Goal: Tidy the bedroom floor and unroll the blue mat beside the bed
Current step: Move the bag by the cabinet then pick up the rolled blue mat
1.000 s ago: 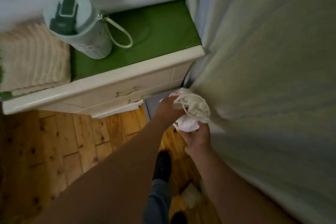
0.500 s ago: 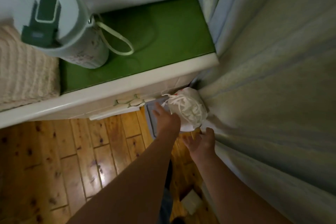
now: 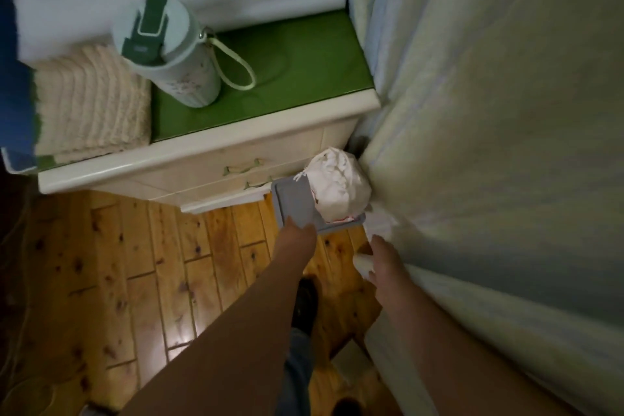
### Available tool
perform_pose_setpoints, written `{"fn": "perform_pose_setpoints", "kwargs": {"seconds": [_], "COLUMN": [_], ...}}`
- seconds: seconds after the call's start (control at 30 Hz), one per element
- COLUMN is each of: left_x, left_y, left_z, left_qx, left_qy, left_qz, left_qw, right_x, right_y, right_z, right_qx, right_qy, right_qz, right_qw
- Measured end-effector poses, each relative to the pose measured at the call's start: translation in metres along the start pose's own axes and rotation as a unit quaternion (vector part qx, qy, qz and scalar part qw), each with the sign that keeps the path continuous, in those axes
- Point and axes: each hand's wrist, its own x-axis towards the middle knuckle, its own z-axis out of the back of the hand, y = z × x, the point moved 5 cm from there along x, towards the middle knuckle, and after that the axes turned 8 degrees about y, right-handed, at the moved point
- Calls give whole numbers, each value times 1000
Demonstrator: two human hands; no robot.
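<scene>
A white tied bag (image 3: 341,184) rests on top of a small grey bin (image 3: 293,203), wedged between the nightstand and the bed. My left hand (image 3: 297,235) reaches down with its fingertips at the near edge of the grey bin's top, holding nothing. Just right of it, my right hand (image 3: 383,258) hovers low beside the bed's side with fingers loose and apart; a small white thing (image 3: 364,265) lies right under it, and I cannot tell whether they touch. A blue fabric item (image 3: 13,78) shows at the left edge.
The cream nightstand (image 3: 202,159) has a green top with a pale water bottle (image 3: 169,51) and a folded cream towel (image 3: 91,98). The bed's pale cover (image 3: 506,145) fills the right side. Wooden floor (image 3: 135,280) lies below, with my shoe (image 3: 305,300) on it.
Both hands have let go of the white bag, which now sits on the grey bin. My hands have drawn back toward me and lower.
</scene>
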Motion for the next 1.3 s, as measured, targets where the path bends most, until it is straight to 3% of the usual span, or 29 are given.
{"fn": "perform_pose_setpoints", "kwargs": {"seconds": [0.13, 0.3, 0.4, 0.6, 0.87, 1.07, 1.3], "left_x": [-48, -116, -141, -175, -201, -250, -278], "left_y": [41, 126, 169, 246, 359, 493, 670], "left_z": [-17, -53, -72, -102, -49, 25, 88], "left_qx": [-2, 24, 20, -29, -47, -123, -226], "left_qy": [-6, 26, 34, 44, -5, -44, -118], "left_qz": [-21, 35, 59, 92, 113, 129, 183], "left_qw": [1000, 999, 998, 994, 992, 983, 949], "right_x": [-23, -63, -78, -109, -147, -196, -228], "right_y": [-45, -132, -172, -243, -288, -326, -408], "right_z": [26, 49, 58, 31, -62, -166, -330], "right_qx": [-164, -228, -275, -327, -398, -467, -554], "right_qy": [1, 72, 75, 113, 171, 167, 202], "right_qz": [64, 22, -5, -38, 2, 44, 108], "right_qw": [984, 971, 959, 937, 901, 867, 800]}}
